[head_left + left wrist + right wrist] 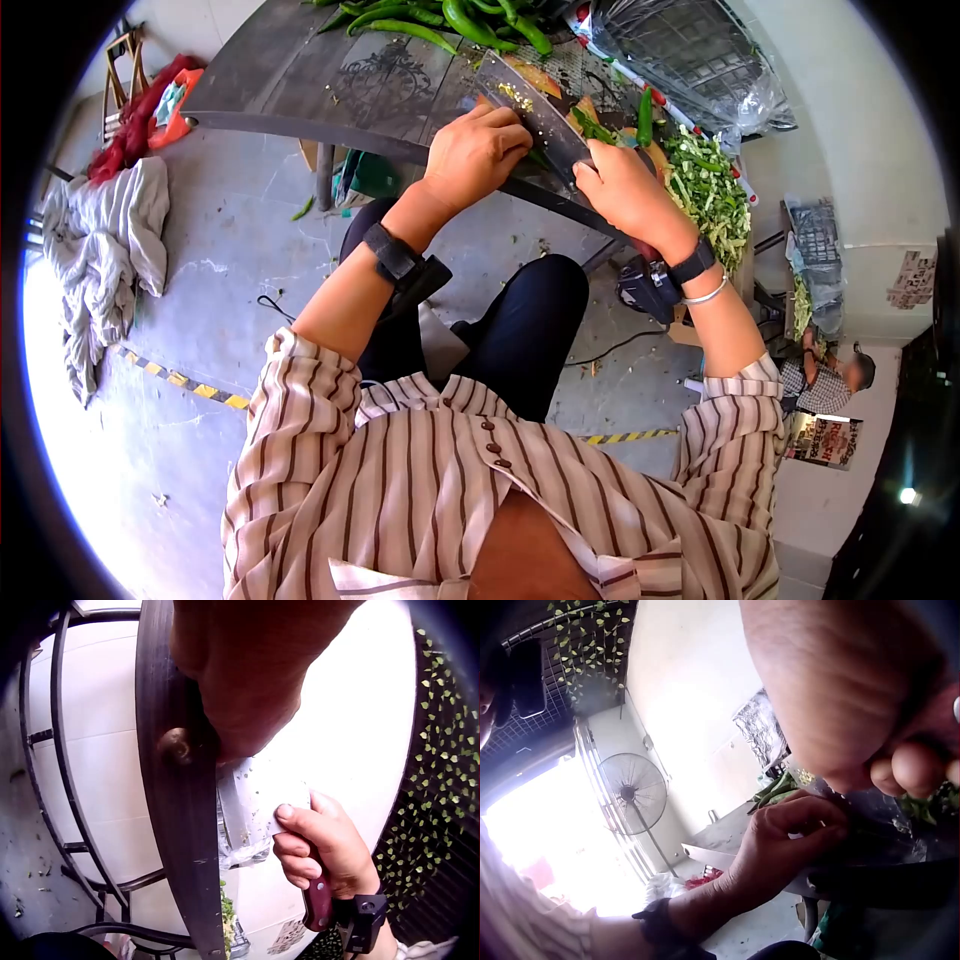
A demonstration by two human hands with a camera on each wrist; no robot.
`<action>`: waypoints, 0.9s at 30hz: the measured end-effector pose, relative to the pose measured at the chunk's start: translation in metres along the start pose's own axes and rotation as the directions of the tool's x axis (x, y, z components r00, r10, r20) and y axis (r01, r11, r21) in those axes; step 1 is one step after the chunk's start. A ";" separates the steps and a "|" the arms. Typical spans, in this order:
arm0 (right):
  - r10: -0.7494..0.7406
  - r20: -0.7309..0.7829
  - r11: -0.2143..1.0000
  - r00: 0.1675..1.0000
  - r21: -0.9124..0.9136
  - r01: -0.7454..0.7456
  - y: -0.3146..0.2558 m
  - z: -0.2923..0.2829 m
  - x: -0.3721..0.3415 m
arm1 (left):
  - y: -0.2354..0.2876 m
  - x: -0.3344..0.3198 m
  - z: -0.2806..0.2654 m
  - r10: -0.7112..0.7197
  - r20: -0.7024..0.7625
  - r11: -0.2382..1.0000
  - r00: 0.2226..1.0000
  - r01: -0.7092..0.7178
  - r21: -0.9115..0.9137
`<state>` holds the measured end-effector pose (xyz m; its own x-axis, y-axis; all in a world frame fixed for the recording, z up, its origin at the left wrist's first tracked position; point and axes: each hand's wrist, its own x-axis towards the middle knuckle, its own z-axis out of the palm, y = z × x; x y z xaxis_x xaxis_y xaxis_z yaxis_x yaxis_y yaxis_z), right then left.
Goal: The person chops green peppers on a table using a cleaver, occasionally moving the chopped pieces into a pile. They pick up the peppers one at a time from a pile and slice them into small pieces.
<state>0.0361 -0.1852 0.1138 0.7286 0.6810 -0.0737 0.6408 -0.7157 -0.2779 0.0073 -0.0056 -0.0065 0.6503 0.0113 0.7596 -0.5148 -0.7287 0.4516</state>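
My right hand [632,190] grips a wide-bladed cleaver [535,112]; the left wrist view shows its dark red handle [319,904] under the curled fingers. Pale bits cling to the blade. Close beside the blade, at the table's near edge, my left hand [478,150] has bent fingers with their tips hidden; what they touch cannot be made out. Whole green peppers [405,30] lie at the table's far side. Chopped green pieces [708,185] are heaped to the right of my right hand, and one green pepper [645,115] lies just beyond it.
The dark table [300,80] has its edge close below both hands. A plastic-wrapped item [680,50] lies at the back right. Grey cloth [110,220] hangs at the left. A person [825,380] is at the far right. A fan [632,793] stands in the background.
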 end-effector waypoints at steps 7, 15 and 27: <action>-0.060 0.039 0.995 0.997 -0.078 0.063 -0.002 -0.003 0.016 | 0.001 -0.002 0.000 -0.021 0.026 0.999 0.999 0.019 0.049; -0.050 -0.112 0.997 0.992 0.052 0.056 0.000 0.013 0.038 | 0.002 -0.001 -0.002 -0.034 0.029 0.999 0.999 0.033 0.032; 0.040 0.056 0.999 0.998 0.032 -0.042 -0.002 -0.004 0.005 | 0.000 -0.002 -0.001 -0.011 -0.003 0.999 1.000 0.012 0.037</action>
<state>0.0396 -0.1810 0.1183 0.7393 0.6590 -0.1381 0.6014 -0.7386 -0.3047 0.0056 -0.0045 -0.0076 0.6542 0.0220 0.7560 -0.4865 -0.7531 0.4429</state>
